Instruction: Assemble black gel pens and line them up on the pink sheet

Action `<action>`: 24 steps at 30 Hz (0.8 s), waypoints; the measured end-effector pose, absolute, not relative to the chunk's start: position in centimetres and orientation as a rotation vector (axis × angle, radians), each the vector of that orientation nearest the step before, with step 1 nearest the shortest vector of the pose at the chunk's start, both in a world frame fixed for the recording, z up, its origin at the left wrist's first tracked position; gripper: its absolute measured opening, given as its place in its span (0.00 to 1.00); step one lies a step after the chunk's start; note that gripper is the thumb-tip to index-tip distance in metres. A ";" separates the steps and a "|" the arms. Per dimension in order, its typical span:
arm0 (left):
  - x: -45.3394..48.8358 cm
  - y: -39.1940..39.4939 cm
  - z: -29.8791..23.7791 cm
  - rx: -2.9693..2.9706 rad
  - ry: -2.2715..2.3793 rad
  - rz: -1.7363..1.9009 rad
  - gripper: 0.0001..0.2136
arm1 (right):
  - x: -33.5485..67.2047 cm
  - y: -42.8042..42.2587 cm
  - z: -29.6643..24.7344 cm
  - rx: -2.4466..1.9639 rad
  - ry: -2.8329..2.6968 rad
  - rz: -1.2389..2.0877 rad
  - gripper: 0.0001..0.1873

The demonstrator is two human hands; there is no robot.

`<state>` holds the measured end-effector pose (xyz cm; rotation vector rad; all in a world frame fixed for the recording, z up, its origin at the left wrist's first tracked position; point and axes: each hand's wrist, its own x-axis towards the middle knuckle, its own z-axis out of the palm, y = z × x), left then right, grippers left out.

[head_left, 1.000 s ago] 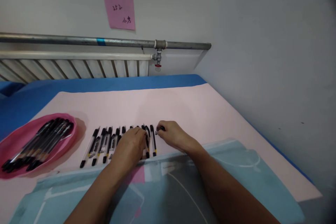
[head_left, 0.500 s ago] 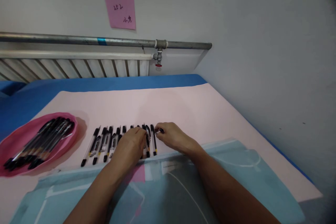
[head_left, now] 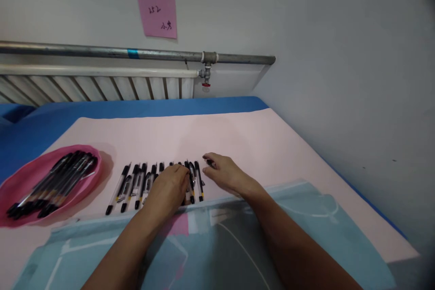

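Several uncapped pens (head_left: 117, 189) with clear barrels and black ends lie side by side in a row. Loose pen caps (head_left: 125, 188) with clips sit between some of them. Over the row's right part rests my left hand (head_left: 170, 184), its fingers curled down; whatever is under the fingertips is hidden. My right hand (head_left: 226, 173) hovers just right of the rightmost pen (head_left: 199, 181), thumb and forefinger parted. A small black pen cap (head_left: 210, 163) shows inside its curled fingers. Beside that rightmost pen lies a small dark piece (head_left: 203, 183), too small to make out.
A pink bowl (head_left: 97, 170) on the left holds a bundle of black pens (head_left: 68, 176). Pale pink sheeting (head_left: 163, 136) covers the blue surface (head_left: 142, 108). Behind run a radiator (head_left: 136, 86) and a metal pipe (head_left: 170, 55); a wall (head_left: 340, 77) stands right.
My right hand has drawn slightly up and right from the rightmost pen, and its thumb and forefinger have parted. A small dark piece now shows beside that pen. My left hand stays put.
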<state>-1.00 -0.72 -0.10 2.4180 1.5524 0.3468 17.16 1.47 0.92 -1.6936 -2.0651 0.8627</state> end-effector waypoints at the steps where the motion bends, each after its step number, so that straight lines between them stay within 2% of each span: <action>1: -1.0 -0.7 -0.1 2.416 1.552 0.346 0.12 | 17.1 1.5 0.9 -1.689 -2.060 0.875 0.21; 16: -2.2 -0.2 0.4 2.365 1.595 0.489 0.10 | 16.5 1.6 -0.1 -1.574 -2.172 0.820 0.09; 20: -4.7 1.0 1.0 2.264 1.755 0.629 0.11 | 16.5 1.7 -0.1 -1.624 -2.117 0.818 0.09; 24: -10.1 2.2 2.0 2.038 2.194 0.806 0.13 | 17.0 2.4 -0.8 -1.612 -2.030 0.748 0.14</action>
